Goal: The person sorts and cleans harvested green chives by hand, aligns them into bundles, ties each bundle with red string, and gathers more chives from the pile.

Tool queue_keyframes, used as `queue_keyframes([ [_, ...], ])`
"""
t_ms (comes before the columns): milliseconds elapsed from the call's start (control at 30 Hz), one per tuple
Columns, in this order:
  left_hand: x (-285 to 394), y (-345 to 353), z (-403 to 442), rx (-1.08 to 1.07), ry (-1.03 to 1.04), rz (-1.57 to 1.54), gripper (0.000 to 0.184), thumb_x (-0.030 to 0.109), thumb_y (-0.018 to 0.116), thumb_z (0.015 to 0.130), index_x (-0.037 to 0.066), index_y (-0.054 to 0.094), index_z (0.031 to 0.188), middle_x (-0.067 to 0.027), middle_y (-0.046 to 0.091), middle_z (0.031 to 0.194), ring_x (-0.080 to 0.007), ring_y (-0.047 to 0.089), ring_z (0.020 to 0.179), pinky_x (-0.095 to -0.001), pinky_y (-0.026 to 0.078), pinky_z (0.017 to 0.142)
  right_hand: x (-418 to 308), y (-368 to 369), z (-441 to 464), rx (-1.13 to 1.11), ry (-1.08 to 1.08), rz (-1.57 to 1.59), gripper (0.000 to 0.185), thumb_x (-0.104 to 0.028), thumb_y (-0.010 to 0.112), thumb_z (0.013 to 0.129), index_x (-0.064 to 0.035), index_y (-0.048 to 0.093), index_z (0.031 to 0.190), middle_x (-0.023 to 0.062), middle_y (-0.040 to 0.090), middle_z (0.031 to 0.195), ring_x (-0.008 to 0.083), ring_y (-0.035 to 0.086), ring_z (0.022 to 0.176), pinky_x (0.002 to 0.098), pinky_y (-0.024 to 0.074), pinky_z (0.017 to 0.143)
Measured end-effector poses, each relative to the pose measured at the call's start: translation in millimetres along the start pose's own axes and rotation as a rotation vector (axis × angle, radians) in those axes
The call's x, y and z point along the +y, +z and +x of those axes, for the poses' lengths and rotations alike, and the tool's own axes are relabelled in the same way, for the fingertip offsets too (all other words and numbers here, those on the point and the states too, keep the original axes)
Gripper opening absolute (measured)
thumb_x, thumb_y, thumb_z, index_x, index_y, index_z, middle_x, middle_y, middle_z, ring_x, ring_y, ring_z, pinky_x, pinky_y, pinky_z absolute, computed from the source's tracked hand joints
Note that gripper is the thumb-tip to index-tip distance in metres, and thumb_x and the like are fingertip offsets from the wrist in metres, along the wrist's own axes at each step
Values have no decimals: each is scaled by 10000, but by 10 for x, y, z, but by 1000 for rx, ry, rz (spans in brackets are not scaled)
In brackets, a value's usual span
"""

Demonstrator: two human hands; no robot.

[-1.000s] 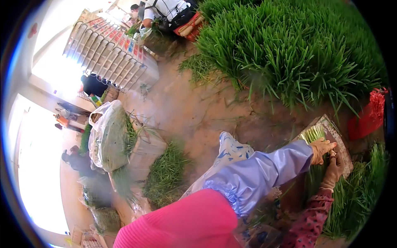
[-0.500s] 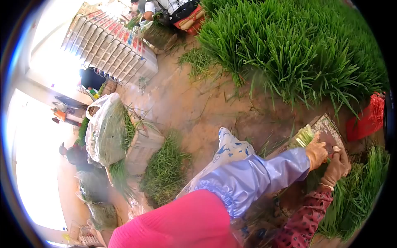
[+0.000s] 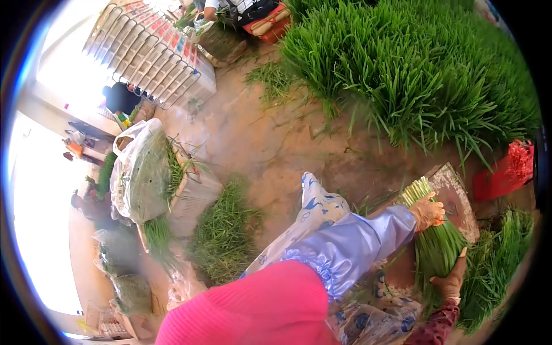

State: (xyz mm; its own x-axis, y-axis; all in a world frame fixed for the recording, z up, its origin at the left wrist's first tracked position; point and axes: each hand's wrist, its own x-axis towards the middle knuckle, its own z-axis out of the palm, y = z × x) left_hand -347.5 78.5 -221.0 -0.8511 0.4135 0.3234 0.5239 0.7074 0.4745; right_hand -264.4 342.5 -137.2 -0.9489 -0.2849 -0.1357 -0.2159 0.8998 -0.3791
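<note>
A bunch of garlic chives (image 3: pixel 437 247) lies over a worn board (image 3: pixel 457 192), its pale cut ends towards the top. My left hand (image 3: pixel 426 213), gloved and in a shiny blue oversleeve, is closed over the bunch just below those ends. A bit of red shows by its fingers, too small to name. My right hand (image 3: pixel 451 279), gloved with a dark red spotted sleeve, rests at the lower leaves with thumb and fingers apart. Beside it spreads a pile of loose chives (image 3: pixel 506 253).
A big mass of upright chives (image 3: pixel 402 75) fills the upper right. A red container (image 3: pixel 500 175) with red strands stands at the right. Trimmings (image 3: pixel 224 236), a filled plastic bag (image 3: pixel 144 172) on a crate (image 3: pixel 195 201), and stacked crates (image 3: pixel 149 57) are leftward. A person (image 3: pixel 221 11) is at the top.
Both hands were close together over the board. My right hand has moved down along the leaves, away from my left hand, and more of the bunch now shows.
</note>
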Motion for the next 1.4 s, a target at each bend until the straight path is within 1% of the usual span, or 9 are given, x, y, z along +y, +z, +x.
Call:
queue_keyframes([
  [267,-26,-80,-123,16,-10,-301,112,257,565,886,201,615,804,31,582,870,-146,543,989,-488,259,1042,-7,-259,-128,3,252,-157,935,-126,839,561,-139,424,1399,165,658,1112,380,611,1053,407,479,936],
  [500,703,-701,-289,406,-578,-1357,199,186,588,946,24,680,1018,-30,696,941,-109,606,917,-240,480,817,-1378,-2004,31,348,-197,-731,409,-80,775,575,-113,589,938,129,637,817,367,621,790,439,492,701],
  [800,1228,-615,-513,672,-490,-1726,186,157,584,949,-4,618,1035,-85,659,1130,-140,591,986,-259,451,924,-2902,-2452,-101,317,-527,-898,32,-116,595,786,-131,621,796,45,649,727,258,643,708,410,475,613],
  [900,682,789,-672,596,-674,-1676,224,258,604,938,35,619,950,-31,657,886,-137,592,806,-305,477,726,-2917,-1889,-93,183,-450,-1114,52,-141,606,802,-150,642,839,28,694,776,222,684,732,364,505,596],
  [1000,1038,-649,-725,144,-876,-948,258,315,580,944,64,628,909,-78,648,813,-195,599,732,-341,442,658,-2820,-1989,-83,-74,-435,-1090,100,-133,584,835,-150,654,906,64,703,801,244,704,766,375,527,588],
  [1133,951,-1051,-420,227,-433,-723,204,279,567,921,94,641,962,-111,631,855,-282,596,783,-376,439,669,-2124,-2426,-196,72,-266,-617,376,-63,724,648,-114,624,1006,124,680,912,335,655,932,440,509,771],
  [1200,1010,-1161,-167,817,36,-217,121,186,560,904,94,604,969,-109,604,979,-289,574,896,-402,439,702,-1321,-2419,-239,297,-309,-535,670,-21,774,532,-98,582,1170,159,651,1037,354,610,1018,437,478,869],
  [1333,1138,-1795,-21,683,282,-413,168,46,566,685,85,540,846,-93,518,852,-307,514,842,-404,420,731,-979,-2324,-633,303,-5,-689,821,-43,800,532,-69,513,1301,172,586,1222,332,537,1164,421,451,960],
  [1400,873,-1305,-128,466,80,-117,90,55,569,743,93,568,825,-96,571,857,-291,541,865,-410,422,739,-768,-2077,-783,196,-51,-568,791,-63,790,584,-66,503,1322,178,578,1242,334,530,1176,408,444,981],
])
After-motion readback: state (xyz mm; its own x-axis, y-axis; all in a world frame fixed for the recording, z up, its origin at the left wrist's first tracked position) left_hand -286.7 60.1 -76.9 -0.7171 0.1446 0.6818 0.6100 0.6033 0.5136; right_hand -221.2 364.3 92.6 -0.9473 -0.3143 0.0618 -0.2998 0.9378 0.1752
